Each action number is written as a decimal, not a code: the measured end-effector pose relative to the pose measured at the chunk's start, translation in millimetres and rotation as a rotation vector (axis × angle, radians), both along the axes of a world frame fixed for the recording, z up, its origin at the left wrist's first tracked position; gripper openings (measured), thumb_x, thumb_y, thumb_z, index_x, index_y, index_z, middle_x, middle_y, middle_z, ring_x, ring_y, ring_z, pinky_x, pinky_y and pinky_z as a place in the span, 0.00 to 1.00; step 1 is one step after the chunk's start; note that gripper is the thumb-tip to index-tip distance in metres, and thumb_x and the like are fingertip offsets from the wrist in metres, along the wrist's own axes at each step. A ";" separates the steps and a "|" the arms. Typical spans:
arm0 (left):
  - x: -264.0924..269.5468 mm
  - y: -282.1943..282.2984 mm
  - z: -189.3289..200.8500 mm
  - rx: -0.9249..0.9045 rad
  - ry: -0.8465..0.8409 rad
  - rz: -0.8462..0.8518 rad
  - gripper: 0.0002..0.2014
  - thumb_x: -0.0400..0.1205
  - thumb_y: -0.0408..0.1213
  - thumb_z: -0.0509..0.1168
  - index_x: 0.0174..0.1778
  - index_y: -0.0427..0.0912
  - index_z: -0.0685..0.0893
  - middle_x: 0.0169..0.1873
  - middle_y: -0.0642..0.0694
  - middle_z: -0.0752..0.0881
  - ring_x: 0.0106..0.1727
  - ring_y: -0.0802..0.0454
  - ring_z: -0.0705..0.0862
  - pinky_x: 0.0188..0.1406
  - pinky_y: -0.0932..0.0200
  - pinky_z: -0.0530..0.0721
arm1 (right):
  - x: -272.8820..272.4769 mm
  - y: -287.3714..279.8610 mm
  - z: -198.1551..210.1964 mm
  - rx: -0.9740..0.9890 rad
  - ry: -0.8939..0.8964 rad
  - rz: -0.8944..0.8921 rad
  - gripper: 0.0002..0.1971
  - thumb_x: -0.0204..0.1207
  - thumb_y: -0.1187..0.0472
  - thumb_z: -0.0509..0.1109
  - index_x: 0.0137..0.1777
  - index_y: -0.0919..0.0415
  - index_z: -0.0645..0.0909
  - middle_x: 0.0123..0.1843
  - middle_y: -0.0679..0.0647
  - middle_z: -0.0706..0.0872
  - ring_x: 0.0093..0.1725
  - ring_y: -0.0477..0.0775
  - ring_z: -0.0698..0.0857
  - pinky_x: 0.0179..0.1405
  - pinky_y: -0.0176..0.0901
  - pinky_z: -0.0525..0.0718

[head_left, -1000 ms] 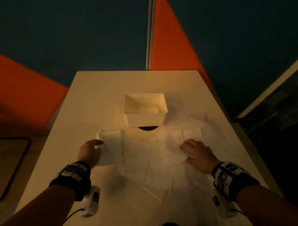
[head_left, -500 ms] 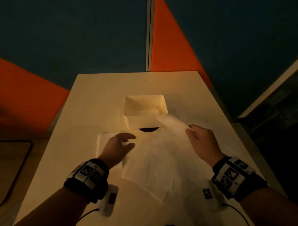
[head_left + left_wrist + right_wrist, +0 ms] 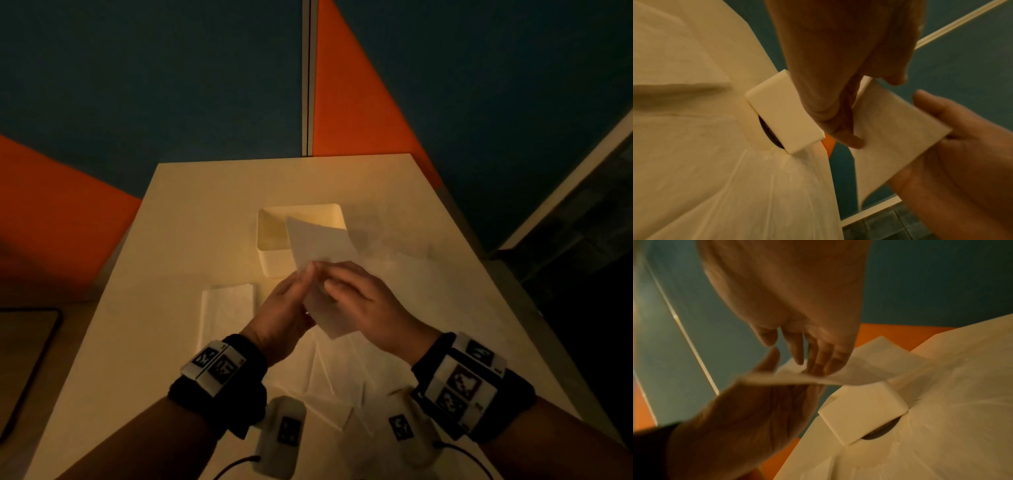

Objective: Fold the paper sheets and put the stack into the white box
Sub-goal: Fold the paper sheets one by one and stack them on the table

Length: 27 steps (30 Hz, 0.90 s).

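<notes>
A single paper sheet [image 3: 322, 274] is held in the air between both hands, above the table [image 3: 191, 219] and in front of the white box [image 3: 274, 240]. It is pinched by the left hand [image 3: 287, 305] at its left edge, fingertips against the paper, and gripped by the right hand [image 3: 363, 301] from the other side, thumb on top and fingers beneath. Half a second ago the sheet was lifted by the right hand alone, with the left hand spread low over the papers on the table; a second ago both hands lay flat on those papers. Both hands have since been raised and brought together at the sheet.

In the head view the upper part of the sheet is seen to cover the near right part of the box. A folded stack [image 3: 227, 308] lies on the table to the left of the hands, and loose sheets [image 3: 339, 373] are spread below them.

From the left wrist, the left fingers [image 3: 842, 134] are seen pressed on the sheet's face while the right palm [image 3: 962, 146] supports it from below, which the head view hides. From the right wrist, the sheet [image 3: 838, 374] appears bent between the hands, though the blur leaves the exact fold uncertain. A dark round object [image 3: 879, 433] under the box's near edge is shown plainly only there.
</notes>
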<state>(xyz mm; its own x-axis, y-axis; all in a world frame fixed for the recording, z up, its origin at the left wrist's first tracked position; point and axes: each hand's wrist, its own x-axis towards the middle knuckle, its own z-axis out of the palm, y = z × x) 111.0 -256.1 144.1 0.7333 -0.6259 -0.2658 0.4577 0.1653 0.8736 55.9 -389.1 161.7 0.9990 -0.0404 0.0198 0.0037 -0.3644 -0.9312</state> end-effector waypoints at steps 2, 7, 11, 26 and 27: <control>1.9 3.2 -2.6 0.013 0.039 0.070 0.24 0.82 0.50 0.60 0.67 0.37 0.78 0.61 0.36 0.85 0.64 0.38 0.82 0.62 0.44 0.82 | -1.6 -4.0 5.8 0.079 0.038 0.010 0.17 0.83 0.64 0.62 0.70 0.58 0.77 0.64 0.51 0.83 0.61 0.42 0.82 0.62 0.31 0.78; 10.7 17.5 2.7 -0.047 0.102 0.094 0.22 0.79 0.47 0.60 0.66 0.39 0.80 0.54 0.40 0.89 0.53 0.45 0.88 0.46 0.52 0.88 | 0.8 -33.6 15.8 0.061 0.057 -0.449 0.15 0.76 0.60 0.71 0.63 0.55 0.80 0.58 0.51 0.84 0.51 0.45 0.81 0.48 0.36 0.79; 13.0 23.6 8.8 -0.079 0.113 0.045 0.23 0.77 0.49 0.60 0.63 0.38 0.81 0.52 0.39 0.89 0.48 0.46 0.89 0.41 0.53 0.88 | -6.2 -45.2 19.3 0.332 0.432 -0.314 0.12 0.77 0.50 0.66 0.57 0.53 0.80 0.54 0.55 0.86 0.51 0.54 0.83 0.57 0.55 0.80; 19.9 36.1 15.2 0.005 -0.023 -0.031 0.15 0.74 0.34 0.67 0.57 0.41 0.85 0.52 0.39 0.88 0.50 0.42 0.86 0.50 0.49 0.87 | -6.2 -52.9 16.4 0.510 0.193 -0.280 0.12 0.77 0.71 0.65 0.50 0.56 0.86 0.47 0.55 0.90 0.47 0.54 0.88 0.51 0.54 0.84; 21.6 40.3 17.4 -0.010 -0.009 -0.075 0.17 0.69 0.36 0.70 0.54 0.40 0.87 0.50 0.39 0.89 0.47 0.43 0.87 0.47 0.51 0.88 | -6.4 -54.3 18.0 0.488 0.192 -0.282 0.13 0.77 0.72 0.64 0.45 0.55 0.87 0.44 0.54 0.89 0.45 0.55 0.87 0.49 0.53 0.84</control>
<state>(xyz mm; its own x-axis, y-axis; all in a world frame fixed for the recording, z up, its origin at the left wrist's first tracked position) 132.6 -215.8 161.5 0.6866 -0.6816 -0.2530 0.4617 0.1400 0.8759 49.5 -443.4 179.7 0.9322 -0.2636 -0.2481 -0.2164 0.1437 -0.9657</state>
